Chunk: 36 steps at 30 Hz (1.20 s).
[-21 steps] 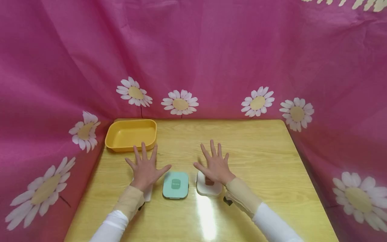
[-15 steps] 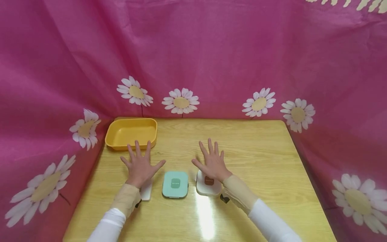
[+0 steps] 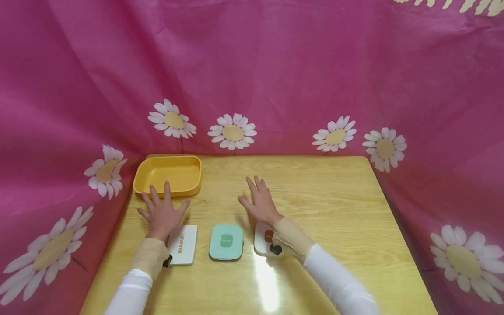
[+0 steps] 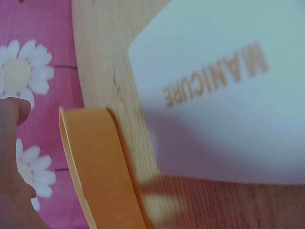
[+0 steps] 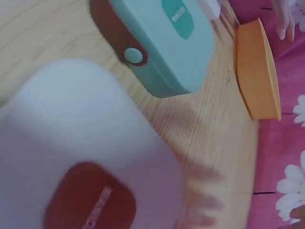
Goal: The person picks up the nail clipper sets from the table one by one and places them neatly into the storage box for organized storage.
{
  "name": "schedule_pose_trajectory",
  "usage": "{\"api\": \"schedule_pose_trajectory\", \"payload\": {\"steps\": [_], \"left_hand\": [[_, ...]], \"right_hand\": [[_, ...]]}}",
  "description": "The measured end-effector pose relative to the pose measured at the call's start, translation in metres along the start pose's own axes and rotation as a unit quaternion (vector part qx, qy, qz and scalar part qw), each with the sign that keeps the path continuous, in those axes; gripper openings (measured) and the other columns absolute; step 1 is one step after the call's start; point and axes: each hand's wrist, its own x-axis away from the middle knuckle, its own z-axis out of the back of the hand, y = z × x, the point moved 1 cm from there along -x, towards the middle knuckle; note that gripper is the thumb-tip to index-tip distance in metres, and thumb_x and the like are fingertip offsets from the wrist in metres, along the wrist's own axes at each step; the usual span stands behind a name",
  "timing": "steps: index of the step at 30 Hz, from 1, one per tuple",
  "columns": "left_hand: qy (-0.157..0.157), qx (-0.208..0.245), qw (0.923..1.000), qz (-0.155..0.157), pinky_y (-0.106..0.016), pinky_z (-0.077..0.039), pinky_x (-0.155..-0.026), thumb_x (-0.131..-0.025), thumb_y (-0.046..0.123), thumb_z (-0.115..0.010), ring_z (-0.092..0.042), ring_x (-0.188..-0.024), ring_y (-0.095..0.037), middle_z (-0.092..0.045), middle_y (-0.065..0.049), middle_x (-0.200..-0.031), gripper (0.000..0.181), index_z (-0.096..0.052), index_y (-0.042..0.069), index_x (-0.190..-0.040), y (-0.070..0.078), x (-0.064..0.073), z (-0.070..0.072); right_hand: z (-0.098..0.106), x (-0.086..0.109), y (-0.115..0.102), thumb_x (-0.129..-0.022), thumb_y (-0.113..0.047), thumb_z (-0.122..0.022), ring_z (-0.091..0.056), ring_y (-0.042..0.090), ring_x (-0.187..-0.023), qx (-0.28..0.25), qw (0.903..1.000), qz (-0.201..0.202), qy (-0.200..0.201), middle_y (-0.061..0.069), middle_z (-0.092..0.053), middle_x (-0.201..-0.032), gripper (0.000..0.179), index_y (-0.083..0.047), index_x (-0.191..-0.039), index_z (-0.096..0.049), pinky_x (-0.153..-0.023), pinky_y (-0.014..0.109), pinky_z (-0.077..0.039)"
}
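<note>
My left hand (image 3: 161, 218), fingers spread and holding nothing, hovers between the yellow tray (image 3: 187, 189) and a white box (image 3: 187, 251) lettered MANICURE. Its fingertips overlap the tray's near side in the head view. Empty too, my right hand (image 3: 261, 203) reaches over the table just beyond a white case (image 3: 261, 245) with a brown label; the wrist covers part of that case. Between the two white ones lies a mint green case (image 3: 226, 249) with rounded corners and a darker green label. A round button (image 5: 134, 55) shows on its side in the right wrist view.
The wooden table (image 3: 315, 197) carries the tray at its far left corner and the boxes in a row nearer me. A pink cloth (image 3: 275, 65) with daisies hangs around the back and sides.
Both hands have moved left. The left hand has uncovered most of the MANICURE box, and the right hand has narrowed its finger spread. The boxes and tray have stayed put.
</note>
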Motion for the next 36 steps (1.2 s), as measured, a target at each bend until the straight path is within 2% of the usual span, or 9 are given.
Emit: {"api": "schedule_pose_trajectory", "payload": {"steps": [8, 16, 23, 29, 36], "left_hand": [[-0.006, 0.05, 0.9983, 0.027, -0.086, 0.005, -0.11, -0.098, 0.062, -0.059, 0.019, -0.153, -0.058, 0.012, -0.032, -0.17, 0.102, -0.003, 0.016, -0.17, -0.01, -0.018, 0.01], [-0.018, 0.053, 0.9981, 0.025, -0.086, 0.003, -0.11, -0.097, 0.061, -0.059, 0.017, -0.153, -0.058, 0.011, -0.034, -0.169, 0.102, -0.004, 0.015, -0.17, -0.022, -0.033, 0.006], [-0.027, 0.058, 0.9979, 0.012, -0.088, 0.009, -0.106, -0.097, 0.059, -0.061, 0.02, -0.151, -0.06, 0.014, -0.035, -0.168, 0.102, -0.004, 0.014, -0.17, -0.041, -0.041, 0.009], [-0.029, 0.06, 0.9977, 0.01, -0.087, 0.014, -0.104, -0.098, 0.051, -0.064, 0.024, -0.151, -0.058, 0.016, -0.033, -0.169, 0.1, -0.005, 0.013, -0.169, -0.052, -0.045, 0.012], [-0.019, 0.076, 0.9965, 0.03, -0.085, 0.014, -0.108, -0.098, 0.046, -0.064, 0.021, -0.152, -0.057, 0.015, -0.031, -0.169, 0.097, -0.005, 0.014, -0.169, -0.054, -0.048, 0.006]], "right_hand": [[-0.009, -0.023, 0.002, -0.107, -0.043, -0.05, -0.013, 0.051, -0.157, -0.028, 0.9991, -0.024, -0.019, 0.029, -0.017, -0.17, 0.075, -0.006, -0.167, -0.024, -0.126, 0.063, -0.015], [-0.012, -0.036, -0.003, -0.106, -0.043, -0.049, -0.016, 0.044, -0.159, -0.049, 0.9985, -0.023, -0.004, 0.025, -0.018, -0.172, 0.076, -0.006, -0.167, -0.023, -0.127, 0.057, -0.018], [-0.03, -0.048, -0.015, -0.105, -0.043, -0.05, -0.018, 0.034, -0.16, -0.082, 0.9962, -0.028, 0.001, 0.02, -0.021, -0.172, 0.076, -0.009, -0.167, -0.022, -0.128, 0.052, -0.021], [-0.053, -0.062, -0.027, -0.106, -0.037, -0.054, -0.026, 0.033, -0.158, -0.14, 0.9889, -0.041, 0.031, 0.02, -0.029, -0.169, 0.071, -0.006, -0.165, -0.028, -0.127, 0.05, -0.024], [-0.071, -0.068, -0.025, -0.105, -0.035, -0.056, -0.036, 0.034, -0.153, -0.169, 0.9802, -0.073, 0.074, 0.017, -0.04, -0.165, 0.069, -0.003, -0.162, -0.036, -0.125, 0.048, -0.03]]}}
